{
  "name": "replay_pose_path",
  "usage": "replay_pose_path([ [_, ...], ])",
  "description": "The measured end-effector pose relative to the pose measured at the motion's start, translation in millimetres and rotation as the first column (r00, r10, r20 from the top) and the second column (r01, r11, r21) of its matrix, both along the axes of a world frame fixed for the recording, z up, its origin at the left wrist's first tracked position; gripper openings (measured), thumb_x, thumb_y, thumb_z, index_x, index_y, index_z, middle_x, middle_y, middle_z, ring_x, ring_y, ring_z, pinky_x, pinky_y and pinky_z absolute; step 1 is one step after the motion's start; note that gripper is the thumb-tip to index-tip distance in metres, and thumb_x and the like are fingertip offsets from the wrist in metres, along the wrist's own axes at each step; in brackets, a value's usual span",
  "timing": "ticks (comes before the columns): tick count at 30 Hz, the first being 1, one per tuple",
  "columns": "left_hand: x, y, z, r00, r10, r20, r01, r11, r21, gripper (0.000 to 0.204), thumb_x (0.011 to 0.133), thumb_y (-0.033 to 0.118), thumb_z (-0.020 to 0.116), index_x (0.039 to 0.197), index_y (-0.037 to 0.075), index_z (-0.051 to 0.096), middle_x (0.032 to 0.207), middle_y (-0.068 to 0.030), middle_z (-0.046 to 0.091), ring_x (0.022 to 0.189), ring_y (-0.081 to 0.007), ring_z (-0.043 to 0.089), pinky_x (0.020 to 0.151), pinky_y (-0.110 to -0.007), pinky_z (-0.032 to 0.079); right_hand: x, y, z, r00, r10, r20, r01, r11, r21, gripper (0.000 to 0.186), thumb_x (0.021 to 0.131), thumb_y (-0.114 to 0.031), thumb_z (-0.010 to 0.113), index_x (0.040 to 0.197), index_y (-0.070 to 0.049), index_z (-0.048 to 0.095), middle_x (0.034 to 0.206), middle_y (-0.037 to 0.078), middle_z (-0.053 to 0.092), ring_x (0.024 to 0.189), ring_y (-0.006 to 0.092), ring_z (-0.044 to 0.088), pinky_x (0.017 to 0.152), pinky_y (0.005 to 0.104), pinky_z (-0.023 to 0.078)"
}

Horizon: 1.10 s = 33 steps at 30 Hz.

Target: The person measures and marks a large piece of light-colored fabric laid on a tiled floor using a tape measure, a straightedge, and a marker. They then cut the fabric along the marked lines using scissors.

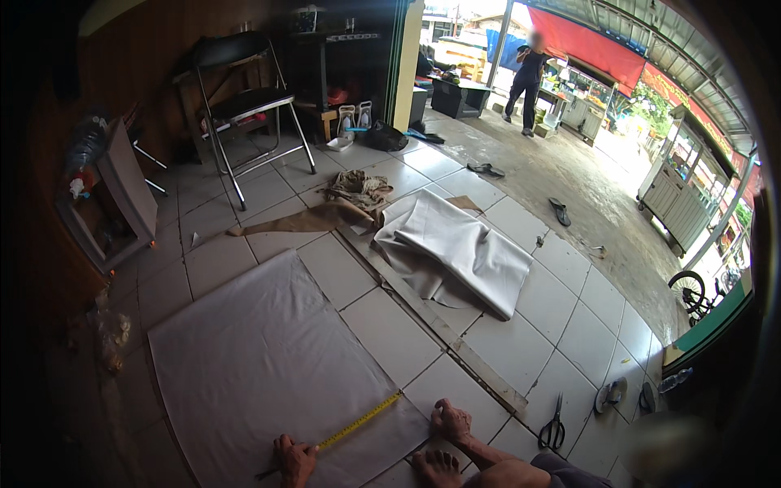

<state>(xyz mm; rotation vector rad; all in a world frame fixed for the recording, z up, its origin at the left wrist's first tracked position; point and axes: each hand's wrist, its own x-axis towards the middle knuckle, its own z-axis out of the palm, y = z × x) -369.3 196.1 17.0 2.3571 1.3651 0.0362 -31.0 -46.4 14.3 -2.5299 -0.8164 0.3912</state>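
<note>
The person's left hand (294,460) lies knuckles up, fingers curled downward in a pressing grip. The right hand (451,422) rests flat with fingers spread, its forearm running back toward a bent knee and bare foot (437,469).

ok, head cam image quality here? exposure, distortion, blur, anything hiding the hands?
Head view: heavy fisheye, tile lines and the long wooden straightedge bow, black vignette at the corners. Street at upper right is blown out; the left wall side is underexposed. Left hand and right hand are sharp and evenly lit, pressed on the grey sheet at the yellow tape measure. A blurred smudge sits at lower right.
</note>
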Motion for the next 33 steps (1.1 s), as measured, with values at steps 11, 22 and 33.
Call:
replay_pose_path([
  [11, -0.2, 3.5, -1.5, 0.999, -0.037, -0.039, 0.037, 0.999, 0.005, 0.033, 0.077, 0.042, 0.088, 0.084, 0.01, 0.083, 0.103, -0.0107, 0.053, 0.103, -0.032, 0.049, 0.096, -0.044, 0.045, 4.7, -1.4, -3.7, 1.0, 0.007, -0.014, -0.007, 1.0, -0.028, 0.028, 0.094, -0.032, 0.062, 0.114, -0.014, 0.065, 0.079, 0.014, 0.074, 0.079, 0.0349, 0.075, 0.074, 0.0469, 0.057],
  [22, -19.5, 10.3, -101.2, 0.964, -0.245, -0.106, 0.266, 0.911, 0.315, 0.033, 0.091, 0.039, 0.068, 0.097, 0.011, 0.084, 0.107, -0.0234, 0.068, 0.113, -0.043, 0.058, 0.106, -0.052, 0.045, 201.3, 20.8, 114.6, 0.889, -0.075, -0.452, 0.254, 0.902, 0.35, 0.037, 0.099, -0.029, 0.064, 0.118, 0.002, 0.068, 0.087, 0.011, 0.072, 0.067, 0.0176, 0.07, 0.056, 0.0319, 0.056],
  [33, -15.2, 11.7, -91.7, 0.978, -0.204, -0.042, 0.207, 0.932, 0.299, 0.034, 0.092, 0.042, 0.069, 0.096, 0.012, 0.084, 0.109, -0.0209, 0.071, 0.112, -0.0422, 0.059, 0.105, -0.053, 0.045, 299.9, 38.6, 297.9, 0.96, -0.123, -0.25, 0.238, 0.831, 0.503, 0.038, 0.101, -0.03, 0.061, 0.123, 0.002, 0.065, 0.095, 0.012, 0.072, 0.073, 0.0185, 0.07, 0.061, 0.0345, 0.058],
])
